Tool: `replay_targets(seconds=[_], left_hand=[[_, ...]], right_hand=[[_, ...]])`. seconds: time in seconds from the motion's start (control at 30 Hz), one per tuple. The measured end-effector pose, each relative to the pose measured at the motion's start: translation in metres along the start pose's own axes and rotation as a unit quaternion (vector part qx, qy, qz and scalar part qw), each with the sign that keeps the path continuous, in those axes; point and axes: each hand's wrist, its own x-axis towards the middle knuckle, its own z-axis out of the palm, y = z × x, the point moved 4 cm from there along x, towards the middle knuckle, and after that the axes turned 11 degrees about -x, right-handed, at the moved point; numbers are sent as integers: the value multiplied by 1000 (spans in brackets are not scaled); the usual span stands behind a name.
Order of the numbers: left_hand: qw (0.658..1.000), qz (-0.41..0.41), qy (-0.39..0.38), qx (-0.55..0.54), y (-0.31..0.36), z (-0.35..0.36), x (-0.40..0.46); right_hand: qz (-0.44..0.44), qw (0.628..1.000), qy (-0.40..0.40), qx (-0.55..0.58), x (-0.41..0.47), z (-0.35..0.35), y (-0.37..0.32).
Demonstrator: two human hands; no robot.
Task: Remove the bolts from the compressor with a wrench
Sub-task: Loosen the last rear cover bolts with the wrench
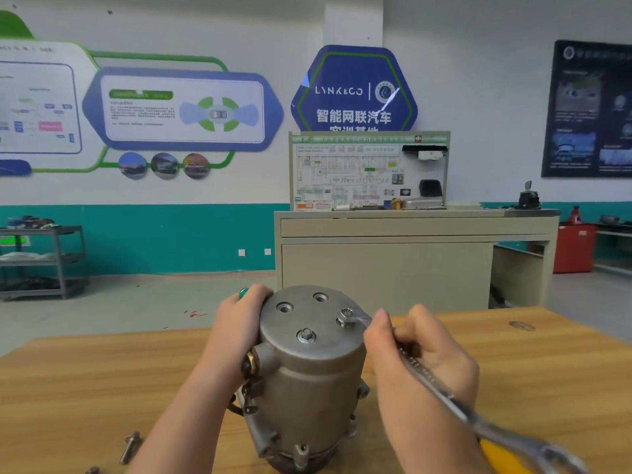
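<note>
Wrench [441,381] clamped in right hand [424,357], ring end on bolt [346,317]. Compressor [307,371] upright on table [85,388]; heavy, rigid, likely slick. Left hand [236,323] grips top rim, steadying.

Head view, forward, slightly down, close

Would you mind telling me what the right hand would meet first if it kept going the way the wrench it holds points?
Most likely the bolt on the compressor top, where the wrench head already sits; the right hand is just behind it, though depth is unclear.
</note>
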Motion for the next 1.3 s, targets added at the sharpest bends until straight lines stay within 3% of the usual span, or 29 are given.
replay_targets(seconds=[0.07,0.17,0.23,0.3,0.37,0.43,0.57,0.67,0.7,0.77,0.83,0.87,0.9,0.93,0.97,1.0,1.07,1.17,1.23,1.3], left_hand=[[1000,-7,-6,-12,0,-1,1],[1000,-5,-17,-11,-1,-6,3],[1000,-6,-22,-16,-1,-8,4],[999,-9,-25,-24,-2,-8,4],[999,-6,-32,-30,-2,-7,3],[999,0,-33,-30,-2,-4,5],[999,14,-40,-32,-4,-5,8],[998,25,-61,-17,-6,-9,10],[998,20,-63,-7,-5,-11,10],[998,7,-57,6,-3,-13,12],[999,-12,-42,-9,-2,-15,10],[999,-17,-38,-19,-2,-17,9],[999,-21,-38,-24,-2,-17,8],[999,-22,-40,-28,-3,-18,7],[998,-22,-45,-29,-2,-17,6],[998,-19,-49,-31,-2,-16,5],[998,-7,-52,-33,-1,-12,4],[998,3,-45,-32,-2,-3,2],[999,15,-30,-29,-2,1,1],[998,48,-24,-17,-3,3,2]], right_hand=[[121,984,-30,130,6,-3,8],[260,904,-139,310,24,0,16],[359,846,-212,331,43,13,25],[414,830,-288,237,67,32,29],[389,838,-374,76,92,54,22],[306,817,-484,-70,105,81,1],[47,752,-616,-230,93,124,-64],[-247,739,-552,-297,52,103,-100],[-323,755,-497,-282,35,84,-103],[-389,800,-402,-216,10,38,-97],[-347,869,-336,-107,6,1,-63],[-262,914,-305,-59,11,-11,-42],[-122,954,-272,-11,20,-18,-19],[53,962,-261,59,26,-18,2],[199,936,-240,161,31,-12,19],[291,903,-215,233,40,-3,31],[379,867,-213,242,69,21,39],[337,873,-350,38,103,71,16],[207,861,-449,-123,109,101,-16],[3,836,-497,-232,95,121,-58]])
